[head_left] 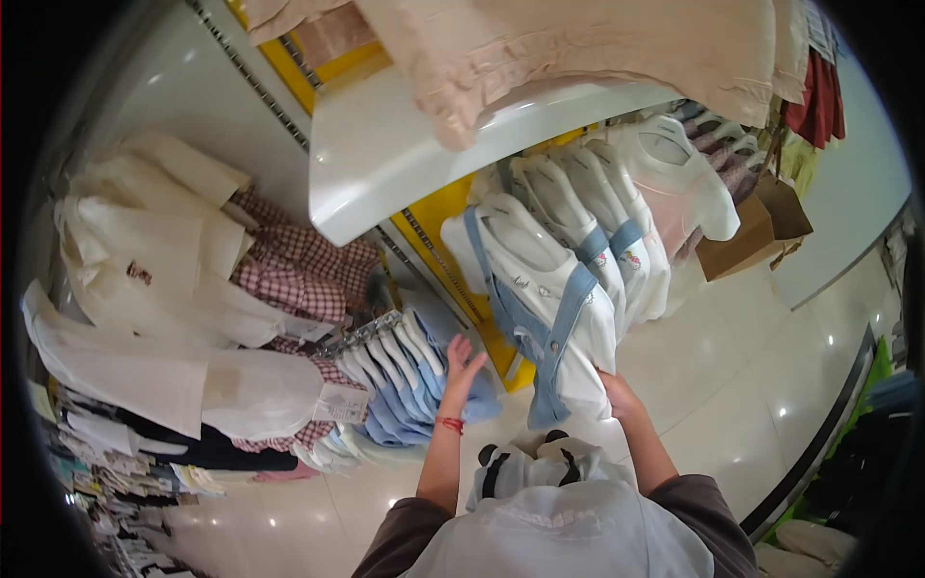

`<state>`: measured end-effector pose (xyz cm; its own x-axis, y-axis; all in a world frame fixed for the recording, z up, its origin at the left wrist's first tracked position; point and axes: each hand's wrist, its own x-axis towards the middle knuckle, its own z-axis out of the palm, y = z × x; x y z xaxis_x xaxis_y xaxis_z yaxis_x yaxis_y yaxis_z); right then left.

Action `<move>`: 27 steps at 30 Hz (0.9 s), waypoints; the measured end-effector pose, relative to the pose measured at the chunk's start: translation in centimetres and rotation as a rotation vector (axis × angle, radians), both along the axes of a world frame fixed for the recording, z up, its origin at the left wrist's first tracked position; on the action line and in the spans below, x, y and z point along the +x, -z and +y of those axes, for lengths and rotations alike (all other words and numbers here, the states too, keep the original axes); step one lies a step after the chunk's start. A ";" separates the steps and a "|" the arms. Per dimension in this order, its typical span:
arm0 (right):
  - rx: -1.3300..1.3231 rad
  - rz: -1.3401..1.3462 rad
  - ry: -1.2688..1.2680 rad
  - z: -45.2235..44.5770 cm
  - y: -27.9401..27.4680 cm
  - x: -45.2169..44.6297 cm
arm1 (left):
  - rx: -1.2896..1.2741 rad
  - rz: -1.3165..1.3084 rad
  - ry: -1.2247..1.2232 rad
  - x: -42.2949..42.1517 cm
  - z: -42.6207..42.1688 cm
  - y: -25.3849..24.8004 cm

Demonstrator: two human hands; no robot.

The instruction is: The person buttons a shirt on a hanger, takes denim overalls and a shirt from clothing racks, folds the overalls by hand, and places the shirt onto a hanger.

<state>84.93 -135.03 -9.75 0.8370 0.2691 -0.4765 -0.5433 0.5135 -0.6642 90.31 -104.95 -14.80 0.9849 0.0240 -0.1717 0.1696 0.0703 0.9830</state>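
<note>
My right hand (620, 393) is at the lower edge of a white T-shirt (590, 371), its fingers partly hidden by the cloth it grips. A blue denim pinafore (551, 361) with shoulder straps and a button hangs over this shirt on a white hanger (525, 226). My left hand (464, 366), a red string round its wrist, is raised with the fingers spread and nothing in them. It is nearest to a row of light-blue garments (405, 390) on white hangers, just to its left.
Above the clothes juts a white shelf (385, 144) with peach garments (578, 48) draped over it. More white T-shirts (568, 193) hang behind the front one. A brown paper bag (756, 231) is at the right. Cream tops (154, 250) with checked bottoms (299, 260) hang at left.
</note>
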 end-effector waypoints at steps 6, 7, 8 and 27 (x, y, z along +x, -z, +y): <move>0.184 0.107 -0.080 -1.8 0.5 -1.3 | -0.320 0.161 0.013 8.5 -1.1 1.5; 0.214 0.118 -0.066 -2.4 0.7 -1.6 | -0.334 0.206 0.025 9.3 -1.5 3.4; 0.241 0.129 -0.054 -3.0 1.1 -2.1 | -0.338 0.298 0.130 9.8 -1.9 5.7; -0.178 -0.032 0.021 -2.3 8.7 2.4 | -0.299 0.405 0.191 -3.0 -3.5 4.7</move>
